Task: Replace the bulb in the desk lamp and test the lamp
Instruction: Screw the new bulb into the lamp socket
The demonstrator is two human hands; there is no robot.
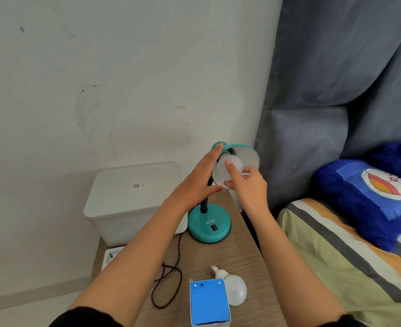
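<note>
biggest risk here is the frosted white bulb in the lamp (227, 169) cross-threading or slipping out, since the teal metal shade (246, 154) on its bendy black neck could swing while it's twisted. right hand (249, 187) has fingertips pinched on that bulb; left hand (198, 180) is flat and open, bracing the shade's back. other white screw-base bulb (232, 287) lies on the wood-grain side table (249, 253), touching the blue cardboard box (209, 303).

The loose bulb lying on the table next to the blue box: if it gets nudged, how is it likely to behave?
The loose bulb lies on its side on the smooth wooden table, and its globe is round, so it would probably roll, likely curving because the screw base is narrower. The blue box beside it may block rolling that way. It looks light and possibly breakable if it dropped off the edge.
</note>
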